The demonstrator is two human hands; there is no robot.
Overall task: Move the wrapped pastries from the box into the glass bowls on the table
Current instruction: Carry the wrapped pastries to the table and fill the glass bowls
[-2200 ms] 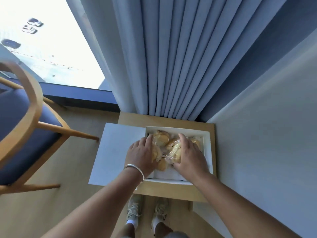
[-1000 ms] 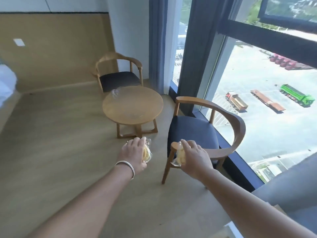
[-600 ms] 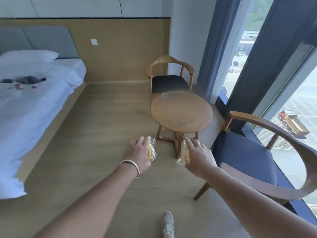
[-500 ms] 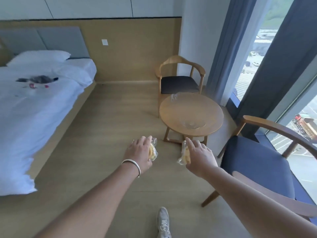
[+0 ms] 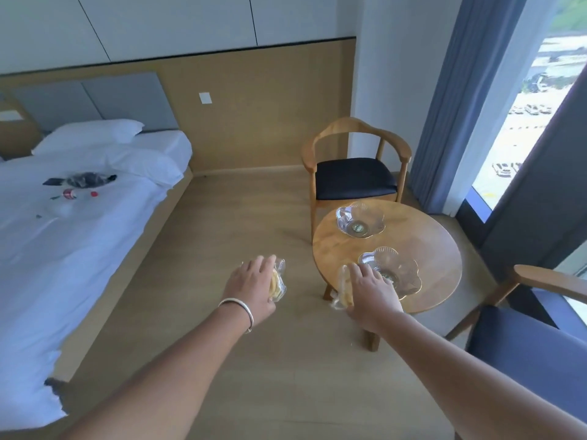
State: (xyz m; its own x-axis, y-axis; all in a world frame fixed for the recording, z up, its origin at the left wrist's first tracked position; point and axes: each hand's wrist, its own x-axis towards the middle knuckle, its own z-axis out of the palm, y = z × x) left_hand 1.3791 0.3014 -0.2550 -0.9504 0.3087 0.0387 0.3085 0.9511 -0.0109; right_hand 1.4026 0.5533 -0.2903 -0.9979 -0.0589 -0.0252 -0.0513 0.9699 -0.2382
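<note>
My left hand (image 5: 251, 285) grips a wrapped pastry (image 5: 277, 283) in clear film, held over the floor left of the round wooden table (image 5: 441, 249). A second wrapped pastry (image 5: 343, 287) is in my right hand (image 5: 373, 292), which hovers at the table's near-left edge, just beside the near glass bowl (image 5: 400, 271). The far glass bowl (image 5: 360, 219) stands at the table's back edge. Both bowls look empty. The box is out of view.
A wooden chair with a dark seat (image 5: 354, 177) stands behind the table, and another chair (image 5: 533, 341) is at the right by the window. A bed with white sheets (image 5: 63, 236) fills the left. Wooden floor lies between bed and table.
I took a pastry in each hand from the box, turned away and walked toward the round table. The table and bowls are now much closer, with my right hand reaching the near bowl.
</note>
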